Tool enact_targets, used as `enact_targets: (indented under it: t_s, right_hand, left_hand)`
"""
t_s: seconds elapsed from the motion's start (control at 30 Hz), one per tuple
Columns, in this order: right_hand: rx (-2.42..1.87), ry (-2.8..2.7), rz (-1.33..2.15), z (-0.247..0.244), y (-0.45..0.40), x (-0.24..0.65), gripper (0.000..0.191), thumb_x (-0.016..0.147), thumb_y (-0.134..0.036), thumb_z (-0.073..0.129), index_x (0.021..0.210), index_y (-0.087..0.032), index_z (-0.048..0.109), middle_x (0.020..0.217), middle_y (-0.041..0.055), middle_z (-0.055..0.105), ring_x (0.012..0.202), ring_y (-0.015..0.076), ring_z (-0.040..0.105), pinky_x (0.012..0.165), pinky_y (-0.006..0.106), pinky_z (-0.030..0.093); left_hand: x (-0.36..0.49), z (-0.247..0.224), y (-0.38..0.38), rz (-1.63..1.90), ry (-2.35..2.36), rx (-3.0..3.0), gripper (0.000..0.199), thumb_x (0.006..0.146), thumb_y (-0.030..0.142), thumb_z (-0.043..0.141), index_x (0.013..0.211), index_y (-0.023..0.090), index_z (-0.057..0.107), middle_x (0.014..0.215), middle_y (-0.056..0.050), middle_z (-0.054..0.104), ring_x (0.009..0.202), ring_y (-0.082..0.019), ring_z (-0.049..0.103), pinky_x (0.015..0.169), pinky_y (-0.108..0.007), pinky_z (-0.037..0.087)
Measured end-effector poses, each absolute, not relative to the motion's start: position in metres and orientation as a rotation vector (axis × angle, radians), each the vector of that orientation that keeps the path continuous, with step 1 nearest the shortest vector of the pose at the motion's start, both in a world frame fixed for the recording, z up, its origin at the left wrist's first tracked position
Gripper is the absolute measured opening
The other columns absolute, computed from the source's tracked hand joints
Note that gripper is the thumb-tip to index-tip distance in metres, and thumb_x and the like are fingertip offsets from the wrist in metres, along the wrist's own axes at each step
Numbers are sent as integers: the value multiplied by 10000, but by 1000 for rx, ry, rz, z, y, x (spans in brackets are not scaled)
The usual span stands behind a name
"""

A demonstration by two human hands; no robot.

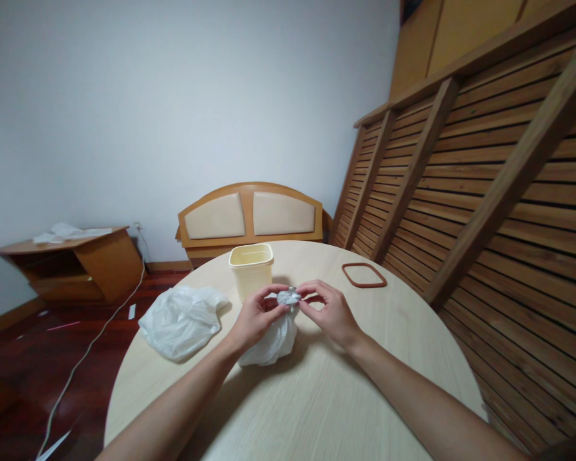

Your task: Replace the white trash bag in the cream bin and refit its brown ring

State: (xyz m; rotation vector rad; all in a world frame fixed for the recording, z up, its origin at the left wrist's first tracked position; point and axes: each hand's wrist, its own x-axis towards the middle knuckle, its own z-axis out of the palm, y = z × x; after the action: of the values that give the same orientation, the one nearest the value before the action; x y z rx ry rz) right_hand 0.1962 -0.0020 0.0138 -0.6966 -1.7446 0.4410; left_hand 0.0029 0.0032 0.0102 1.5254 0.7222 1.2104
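Note:
Near the middle of the round table (345,378), my left hand (258,315) and my right hand (330,308) pinch the gathered top of a white plastic bag (272,344) from either side. The bag's lower part hangs below my left hand, partly hidden by it. Just behind the left hand stands a pale yellow bin (252,272), upright, with its open top showing. To the left lies another crumpled white plastic bag (182,320). A brown rounded-square ring (364,283) rests flat on the table at the back right.
A wooden headboard (249,240) stands against the wall behind the table. Slatted wooden panels (461,192) lean along the right side. On the left are a low cabinet (91,269) with papers on top and a white cable (93,339) along the floor.

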Motion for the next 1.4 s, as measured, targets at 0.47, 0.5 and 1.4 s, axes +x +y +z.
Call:
enact_targets:
  t_s: [0.47, 0.5, 1.4]
  right_hand:
    - [-703, -1889, 358, 19, -5, 198, 169, 863, -114, 669, 908, -241, 772, 897, 46, 774, 847, 198, 714, 805, 350, 557]
    - [-719, -1873, 376, 19, -6, 198, 151, 854, -121, 672, 884, -233, 769, 896, 51, 761, 850, 195, 708, 812, 350, 554]
    - [-768, -1847, 940, 13, -2, 196, 212, 766, -235, 742, 951, -183, 653, 899, 17, 697, 791, 149, 628, 740, 284, 510]
  left_hand:
    - [5, 8, 4, 1206, 769, 1521, 575, 674, 428, 874, 1131, 150, 661, 1113, -116, 747, 933, -214, 740, 884, -358, 588]
    - [6, 8, 3, 1200, 774, 1525, 556, 675, 423, 874, 1113, 151, 664, 1088, -109, 753, 901, -204, 740, 850, -340, 591]
    - [14, 11, -7, 1182, 818, 1678, 340, 785, 425, 762, 912, 182, 562, 839, -3, 636, 705, -126, 643, 627, -216, 472]
